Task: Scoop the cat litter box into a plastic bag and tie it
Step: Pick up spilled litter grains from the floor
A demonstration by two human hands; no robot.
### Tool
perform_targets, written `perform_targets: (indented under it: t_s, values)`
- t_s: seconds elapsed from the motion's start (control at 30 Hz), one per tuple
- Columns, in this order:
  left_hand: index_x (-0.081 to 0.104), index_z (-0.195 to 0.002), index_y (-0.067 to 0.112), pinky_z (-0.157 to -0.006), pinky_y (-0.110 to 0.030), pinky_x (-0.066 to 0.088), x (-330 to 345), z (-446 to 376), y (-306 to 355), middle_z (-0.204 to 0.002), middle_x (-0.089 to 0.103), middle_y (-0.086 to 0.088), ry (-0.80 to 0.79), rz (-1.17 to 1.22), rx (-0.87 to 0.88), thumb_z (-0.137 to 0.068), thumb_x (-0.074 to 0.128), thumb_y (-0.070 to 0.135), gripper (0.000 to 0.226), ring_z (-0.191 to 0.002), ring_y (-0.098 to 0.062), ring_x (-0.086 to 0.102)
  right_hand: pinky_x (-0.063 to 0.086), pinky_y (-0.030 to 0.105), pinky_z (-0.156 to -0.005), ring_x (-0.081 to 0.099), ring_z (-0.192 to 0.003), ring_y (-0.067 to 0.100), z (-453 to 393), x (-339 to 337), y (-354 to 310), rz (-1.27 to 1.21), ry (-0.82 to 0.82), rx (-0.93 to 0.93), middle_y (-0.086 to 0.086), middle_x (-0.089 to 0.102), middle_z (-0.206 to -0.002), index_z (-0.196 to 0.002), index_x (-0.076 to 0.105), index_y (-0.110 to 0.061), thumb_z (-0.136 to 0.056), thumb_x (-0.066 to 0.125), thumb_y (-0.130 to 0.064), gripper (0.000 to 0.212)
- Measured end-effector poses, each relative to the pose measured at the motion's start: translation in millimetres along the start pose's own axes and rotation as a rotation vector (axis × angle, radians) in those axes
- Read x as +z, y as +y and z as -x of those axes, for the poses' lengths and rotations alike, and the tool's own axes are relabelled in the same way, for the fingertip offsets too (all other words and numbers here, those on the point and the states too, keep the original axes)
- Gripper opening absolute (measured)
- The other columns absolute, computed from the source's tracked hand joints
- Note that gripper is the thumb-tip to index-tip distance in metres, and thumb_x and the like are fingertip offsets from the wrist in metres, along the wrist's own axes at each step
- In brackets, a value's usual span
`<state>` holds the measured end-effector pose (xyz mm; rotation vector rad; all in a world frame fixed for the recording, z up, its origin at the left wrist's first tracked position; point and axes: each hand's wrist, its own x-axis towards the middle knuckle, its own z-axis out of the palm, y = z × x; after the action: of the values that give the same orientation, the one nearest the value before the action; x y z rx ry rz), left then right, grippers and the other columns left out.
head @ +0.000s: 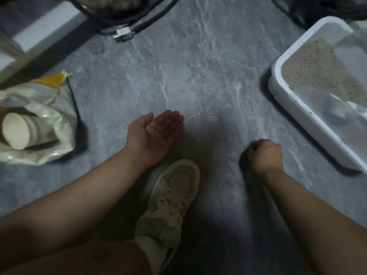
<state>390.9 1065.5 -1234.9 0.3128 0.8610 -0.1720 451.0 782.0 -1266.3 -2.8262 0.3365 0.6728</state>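
Little of the task appears to have been done. The litter box (294,108) is taken as the landmark: it sits on the grey floor (198,66) at the right edge of the view, its white rim unbroken, with pale litter (313,68) heaped toward its far end and a scoop-like shape (335,110) lying at its near end (the blur makes that reading uncertain). A white plastic bag (45,108) lies well to the left of the box, across the bare floor, its mouth gaping and a paper cup (17,132) resting on its side within.

The 2 hands are held between box and bag. The right hand (265,155) is nearest the box, just beside its near corner, fingers curled into a fist; nothing is seen in it. The left hand (155,135) is farther left, palm up, fingers straight and held together, and a few dark specks sit on the palm. A shoe (174,195) is planted below it.

Scooping, bagging and tying are all judged still to be done.
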Motion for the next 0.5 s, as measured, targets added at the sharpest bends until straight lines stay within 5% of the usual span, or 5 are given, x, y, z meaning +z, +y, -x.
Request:
perform_targets:
  t_s: [0.3, 0.5]
  values:
    - [0.078, -0.085, -0.007, -0.085, -0.050, 0.061, -27.6, 12.2, -1.3, -0.110, 0.073, -0.024, 0.024, 0.049, 0.013, -0.102, 0.040, 0.026, 0.053, -0.101, -0.040, 0.073, 0.050, 0.035, -0.079, 0.065, -0.088, 0.036, 11.2, -5.7, -36.7, -0.081, -0.013, -0.059, 0.016, 0.066, -0.082, -0.084, 0.070, -0.003, -0.084, 0.072, -0.033, 0.030]
    - [0.074, -0.098, -0.008, -0.089, -0.049, 0.055, -30.4, 15.5, 0.6, -0.117, 0.071, -0.026, 0.041, 0.061, 0.006, -0.103, 0.041, 0.026, 0.048, -0.103, -0.041, 0.072, 0.032, 0.018, -0.051, 0.047, -0.054, 0.005, 57.8, -15.0, -110.3, -0.248, -0.049, -0.424, -0.010, 0.052, -0.058, -0.067, 0.059, -0.018, -0.083, 0.067, -0.020, 0.018]
